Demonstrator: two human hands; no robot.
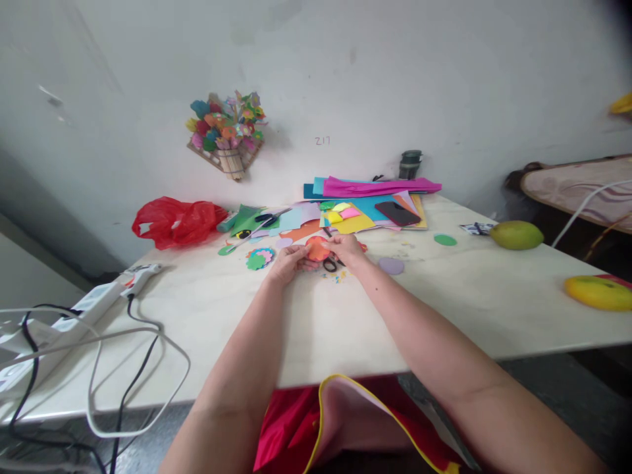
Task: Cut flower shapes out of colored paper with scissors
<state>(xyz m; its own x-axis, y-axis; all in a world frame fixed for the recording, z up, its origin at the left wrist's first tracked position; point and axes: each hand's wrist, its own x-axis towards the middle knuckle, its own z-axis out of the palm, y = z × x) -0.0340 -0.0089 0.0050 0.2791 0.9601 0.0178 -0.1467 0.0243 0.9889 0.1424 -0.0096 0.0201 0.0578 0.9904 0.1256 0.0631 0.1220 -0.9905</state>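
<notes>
An orange paper piece (317, 249) with a rounded outline is held up between both hands over the middle of the table. My left hand (292, 262) grips its left edge, fingers partly behind it. Fingers of my right hand (346, 251) pinch the right edge. Below the piece, the dark handle of a pair of scissors (330, 264) shows, partly hidden. Small paper scraps (338, 278) lie just in front. Left of my left hand is a stack of scalloped paper shapes (259, 259), green on top. A light purple paper piece (391, 265) lies right of my right hand.
Coloured sheets (363, 214) and a phone (397, 213) lie at the back. A red plastic bag (178, 222), glue gun (143, 277) and power strip (89, 309) with loose cables are left. Two mangoes, one green (517, 235), one yellow (598, 292), sit right.
</notes>
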